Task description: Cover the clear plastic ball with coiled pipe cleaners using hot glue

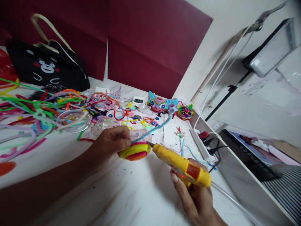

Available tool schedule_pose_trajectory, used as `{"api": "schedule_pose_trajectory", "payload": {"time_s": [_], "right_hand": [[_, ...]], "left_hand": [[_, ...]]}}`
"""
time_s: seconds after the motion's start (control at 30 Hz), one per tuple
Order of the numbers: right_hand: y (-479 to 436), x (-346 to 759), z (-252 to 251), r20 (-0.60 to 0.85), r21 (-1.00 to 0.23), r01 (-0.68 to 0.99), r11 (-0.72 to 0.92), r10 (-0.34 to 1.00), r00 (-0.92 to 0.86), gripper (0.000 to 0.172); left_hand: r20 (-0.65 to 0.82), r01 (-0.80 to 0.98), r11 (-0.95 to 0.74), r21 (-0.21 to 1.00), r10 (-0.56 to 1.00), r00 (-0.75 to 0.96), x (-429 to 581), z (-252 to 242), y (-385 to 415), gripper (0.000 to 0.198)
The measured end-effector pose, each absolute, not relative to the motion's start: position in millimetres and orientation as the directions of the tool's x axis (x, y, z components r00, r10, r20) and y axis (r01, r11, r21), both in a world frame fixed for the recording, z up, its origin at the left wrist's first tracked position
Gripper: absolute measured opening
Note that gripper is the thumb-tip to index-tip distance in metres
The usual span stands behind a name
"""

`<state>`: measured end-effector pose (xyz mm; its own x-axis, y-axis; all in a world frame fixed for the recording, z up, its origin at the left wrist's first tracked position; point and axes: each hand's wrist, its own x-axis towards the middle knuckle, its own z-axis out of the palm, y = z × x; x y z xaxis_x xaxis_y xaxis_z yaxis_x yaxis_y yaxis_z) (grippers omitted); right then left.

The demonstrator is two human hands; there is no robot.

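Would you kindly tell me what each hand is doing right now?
Left hand: closed on the light-blue fuzzy stem, beside the yellow-and-red piece.
Right hand: closed around the yellow glue gun.

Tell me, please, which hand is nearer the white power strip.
The right hand, gripping the glue gun, is in front of the power strip; the left hand is farther away, leftward.

Dim, soft light leaves the wall [225, 15] near 1 o'clock greyish, faint shadows smudging the table [131, 201] toward 6, a red glow on the glue gun [182, 164] at 5, and blurry wide-angle stretch around 3.
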<state>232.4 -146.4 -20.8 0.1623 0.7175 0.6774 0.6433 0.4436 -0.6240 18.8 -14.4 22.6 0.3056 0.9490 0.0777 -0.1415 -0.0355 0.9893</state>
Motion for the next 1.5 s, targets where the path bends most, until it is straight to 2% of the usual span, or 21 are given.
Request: {"api": "schedule_pose_trajectory", "payload": {"time_s": [0.43,0.6,0.93,1.07,1.5], "right_hand": [[-148,230,-20,0.598,-0.731,0.553,0.401,0.767,0.234,0.02],[-149,233,-20,0.544,-0.766,0.528,0.366,0.807,0.229,0.024],[-149,228,-17,0.497,-0.818,0.465,0.337,0.821,0.279,0.021],[-150,229,-18,0.494,-0.815,0.475,0.332,0.826,0.271,0.022],[-149,235,-23,0.611,-0.712,0.561,0.423,0.767,0.197,0.021]], "left_hand": [[0.12,-0.242,-0.036,0.97,0.931,0.344,15,13,-3,0.017],[0.098,-0.257,-0.013,0.966,0.942,0.321,12,11,-2,0.016],[0.046,-0.321,0.061,0.945,0.948,0.316,15,16,-7,0.019],[0.046,-0.291,0.061,0.955,0.936,0.35,13,12,-5,0.02],[0.065,-0.184,0.002,0.983,0.932,0.356,16,19,-12,0.019]]}}
